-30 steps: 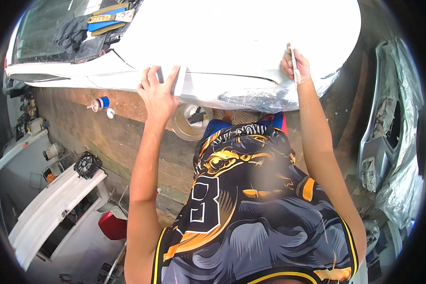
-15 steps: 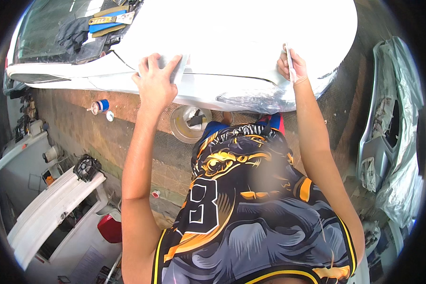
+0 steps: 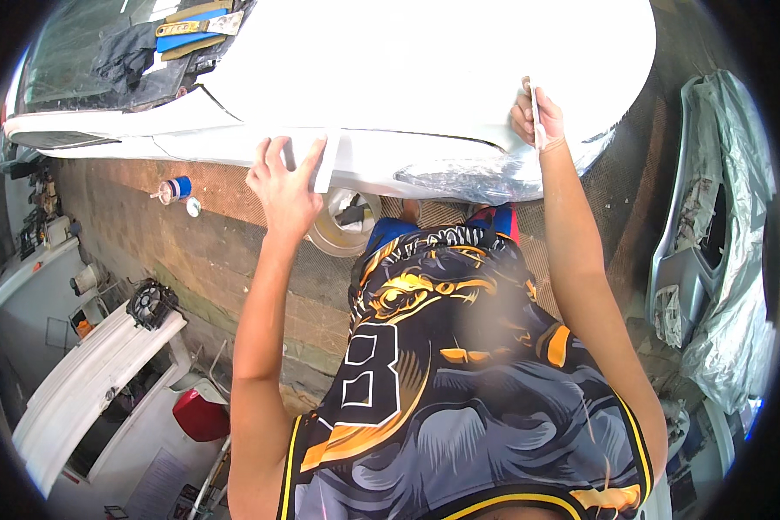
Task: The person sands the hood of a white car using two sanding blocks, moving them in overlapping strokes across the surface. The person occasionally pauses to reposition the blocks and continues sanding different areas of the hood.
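My left hand is closed on a pale grey flat rectangular piece, its fingers spread over it against the side of a white car. Most of that piece is hidden under the fingers. Farther right, my right hand grips a thin pale flat plate, seen edge-on, above the car's front corner. What kind of plate it is, I cannot make out. Clear plastic film covers the car's lower front side below the dark panel gap.
A putty knife lies on a blue piece by the windscreen, beside a dark cloth. A whitish bucket stands near my feet. On the floor are a blue can and lid. A plastic-wrapped bumper is at right.
My left hand has slid toward me with the grey piece, from the upper surface down onto the car's side. My right hand has hardly moved.
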`<move>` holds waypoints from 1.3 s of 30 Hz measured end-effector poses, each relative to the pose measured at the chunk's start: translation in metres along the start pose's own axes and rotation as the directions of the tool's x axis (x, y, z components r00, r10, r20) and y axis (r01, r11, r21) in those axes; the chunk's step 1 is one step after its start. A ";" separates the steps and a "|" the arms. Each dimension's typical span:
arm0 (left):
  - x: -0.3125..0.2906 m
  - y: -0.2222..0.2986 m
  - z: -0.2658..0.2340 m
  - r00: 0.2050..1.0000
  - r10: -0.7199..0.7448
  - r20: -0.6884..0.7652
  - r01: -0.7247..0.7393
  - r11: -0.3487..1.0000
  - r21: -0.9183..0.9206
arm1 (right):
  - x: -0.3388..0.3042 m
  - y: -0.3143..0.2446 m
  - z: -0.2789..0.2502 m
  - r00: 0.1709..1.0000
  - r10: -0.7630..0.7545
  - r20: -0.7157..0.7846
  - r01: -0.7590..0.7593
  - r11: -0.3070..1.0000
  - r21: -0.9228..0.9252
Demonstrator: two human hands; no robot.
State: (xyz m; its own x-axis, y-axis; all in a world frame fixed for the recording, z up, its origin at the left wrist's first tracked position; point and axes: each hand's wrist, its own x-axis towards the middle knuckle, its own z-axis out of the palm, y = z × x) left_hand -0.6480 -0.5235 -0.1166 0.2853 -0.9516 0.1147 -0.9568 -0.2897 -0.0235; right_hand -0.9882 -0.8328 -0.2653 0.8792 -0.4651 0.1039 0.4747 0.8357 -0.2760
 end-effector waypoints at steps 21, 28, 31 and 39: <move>0.014 -0.033 0.012 0.999 0.003 -0.052 -0.004 1.000 -0.023 | 0.001 0.005 -0.001 1.000 -0.009 0.014 0.009 1.000 0.022; 0.016 -0.001 -0.025 0.999 -0.039 0.009 0.039 0.999 -0.031 | 0.003 0.005 0.003 1.000 0.010 0.024 -0.011 1.000 0.020; 0.047 0.017 -0.042 0.996 -0.047 0.078 0.047 0.999 0.005 | 0.006 0.005 0.001 1.000 0.011 0.009 -0.011 1.000 0.012; 0.079 0.013 -0.046 0.977 -0.055 0.207 0.046 0.998 0.049 | 0.008 0.009 -0.007 1.000 0.004 -0.004 -0.004 1.000 -0.021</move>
State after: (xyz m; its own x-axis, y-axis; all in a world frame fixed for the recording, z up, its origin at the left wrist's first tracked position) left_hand -0.6401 -0.5978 -0.0620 0.3428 -0.9348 -0.0927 -0.9389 -0.3377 -0.0670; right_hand -0.9769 -0.8312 -0.2733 0.8810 -0.4626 0.0990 0.4699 0.8315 -0.2963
